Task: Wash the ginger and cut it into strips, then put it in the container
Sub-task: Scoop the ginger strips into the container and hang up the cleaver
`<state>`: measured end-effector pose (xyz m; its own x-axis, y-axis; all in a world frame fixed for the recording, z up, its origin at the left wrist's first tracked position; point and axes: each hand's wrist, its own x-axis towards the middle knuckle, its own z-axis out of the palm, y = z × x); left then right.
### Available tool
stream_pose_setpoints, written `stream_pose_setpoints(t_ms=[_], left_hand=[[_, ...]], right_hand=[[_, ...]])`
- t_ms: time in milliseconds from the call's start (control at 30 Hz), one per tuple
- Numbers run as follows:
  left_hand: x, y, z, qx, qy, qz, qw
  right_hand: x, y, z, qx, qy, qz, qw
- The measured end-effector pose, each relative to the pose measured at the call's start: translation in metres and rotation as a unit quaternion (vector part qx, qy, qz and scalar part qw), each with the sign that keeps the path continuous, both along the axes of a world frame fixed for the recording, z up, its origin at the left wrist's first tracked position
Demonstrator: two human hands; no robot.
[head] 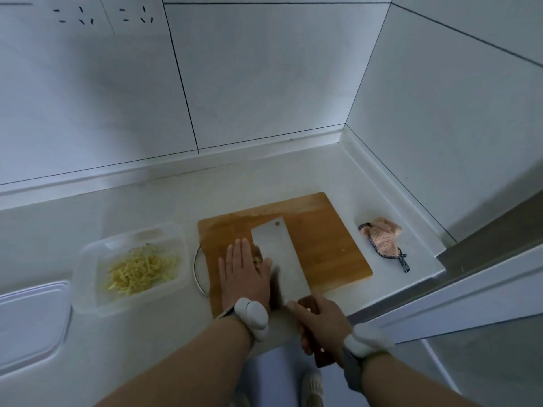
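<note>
On the cutting board (323,245), the ginger (259,259) lies under the flat, straight-fingered left hand (244,274), just left of the cleaver (279,254) whose handle the right hand (320,321) grips, blade running away from the person; cut strips already fill the container (88,289) further left

The white table (264,177) runs into a tiled corner. On it lie a wooden board (323,245), a clear tub (88,259) of yellow strips (141,271) just left of the board, a lid (29,318) at far left, and a pink cloth (382,239) to the right.
</note>
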<state>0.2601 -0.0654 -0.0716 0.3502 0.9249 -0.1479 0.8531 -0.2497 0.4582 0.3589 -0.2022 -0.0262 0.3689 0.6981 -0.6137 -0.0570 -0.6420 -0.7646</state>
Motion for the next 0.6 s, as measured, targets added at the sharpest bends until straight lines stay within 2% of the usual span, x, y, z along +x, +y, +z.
stream_pose_setpoints(t_ms=[200,400,600], left_hand=[[0.000,-0.004,-0.004,-0.016,-0.069,0.023,0.997],[-0.002,-0.002,0.003,-0.011,-0.163,0.077,0.984],[-0.014,0.022,0.036,0.065,-0.240,0.121,0.961]], right_hand=[[-0.030,0.012,-0.005,-0.007,-0.007,0.037,0.999],[-0.045,0.023,-0.002,0.030,-0.021,0.078,0.996],[-0.052,0.052,0.014,0.072,-0.108,0.111,0.985]])
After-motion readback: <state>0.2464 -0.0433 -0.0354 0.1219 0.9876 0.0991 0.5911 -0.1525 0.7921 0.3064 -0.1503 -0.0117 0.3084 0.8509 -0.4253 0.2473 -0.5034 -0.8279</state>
